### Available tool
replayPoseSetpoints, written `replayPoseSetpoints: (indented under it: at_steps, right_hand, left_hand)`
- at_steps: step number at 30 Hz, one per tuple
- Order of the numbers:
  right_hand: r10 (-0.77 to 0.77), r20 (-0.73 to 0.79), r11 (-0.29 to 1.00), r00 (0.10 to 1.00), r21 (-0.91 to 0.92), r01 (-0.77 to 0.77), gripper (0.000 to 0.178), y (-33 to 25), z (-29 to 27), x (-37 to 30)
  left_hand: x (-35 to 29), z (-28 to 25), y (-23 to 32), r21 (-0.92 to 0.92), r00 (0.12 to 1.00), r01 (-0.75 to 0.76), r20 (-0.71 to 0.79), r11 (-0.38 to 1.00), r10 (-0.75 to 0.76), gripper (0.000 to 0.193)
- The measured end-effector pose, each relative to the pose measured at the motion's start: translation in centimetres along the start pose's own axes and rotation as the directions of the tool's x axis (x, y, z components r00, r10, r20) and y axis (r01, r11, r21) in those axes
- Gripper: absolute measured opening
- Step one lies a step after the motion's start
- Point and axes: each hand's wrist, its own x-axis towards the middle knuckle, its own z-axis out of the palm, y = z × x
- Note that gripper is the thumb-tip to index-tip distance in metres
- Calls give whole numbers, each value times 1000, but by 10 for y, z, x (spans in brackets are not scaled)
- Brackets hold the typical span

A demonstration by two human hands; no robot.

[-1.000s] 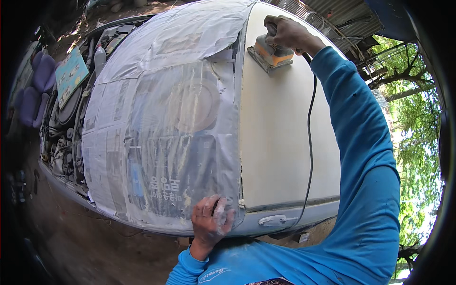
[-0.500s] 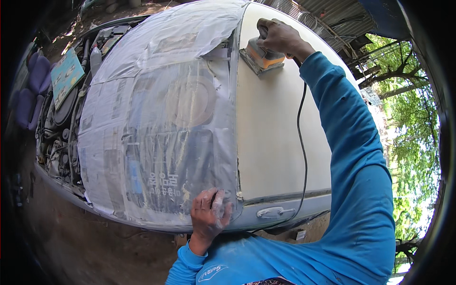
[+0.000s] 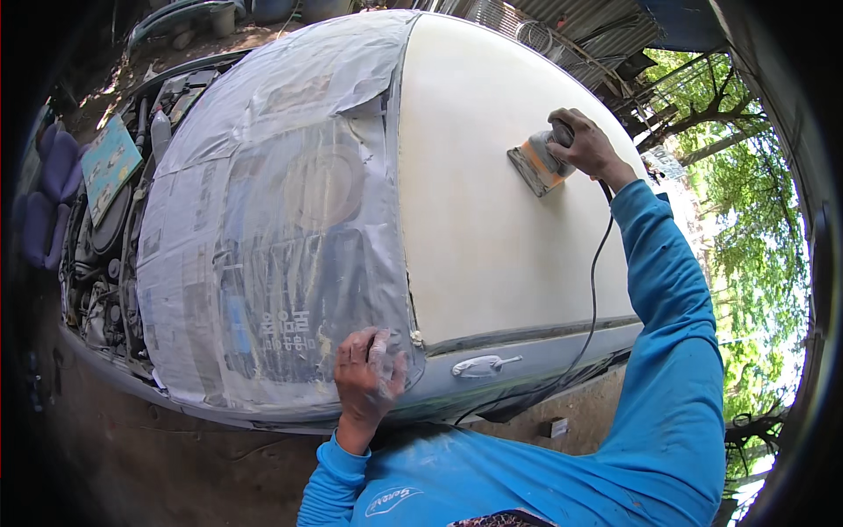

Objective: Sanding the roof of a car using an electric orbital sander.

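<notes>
My right hand (image 3: 593, 149) is closed around the top of an orange and grey electric sander (image 3: 541, 164). The sander's square pad sits on the cream-white roof (image 3: 492, 237) of a car, right of its middle, and a black cord (image 3: 594, 285) trails from it down over the car's side. My left hand (image 3: 364, 378), dusted white, rests on the plastic and paper sheeting (image 3: 290, 263) that covers the windshield. Its fingers are slightly bent and apart, with nothing visible in them. A pale door handle (image 3: 486, 365) shows on the grey side just right of it.
At the left lies the uncovered engine bay (image 3: 105, 255), with a teal board (image 3: 111, 171) and a clear bottle (image 3: 160, 132) on it. Purple seats (image 3: 57, 167) stand beyond. Corrugated metal (image 3: 606, 44) and tree branches (image 3: 729, 114) are at the far right.
My right hand has moved the sander right and nearer across the roof, away from the windshield edge. The left hand stays on the sheeting. The whole view has shifted slightly.
</notes>
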Motion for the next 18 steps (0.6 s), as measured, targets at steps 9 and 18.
replayPoseSetpoints:
  at_steps: [9, 18]
  right_hand:
    - [-352, -7, 931, 936, 98, 351, 46, 6, -4, -4]
    - [-583, -42, 811, 811, 40, 584, 42, -68, 0, 46]
  left_hand:
    - [0, 2, 2, 52, 1000, -4, 21, 999, 3, 42]
    - [1, 2, 1, 60, 1000, -1, 6, 998, 0, 42]
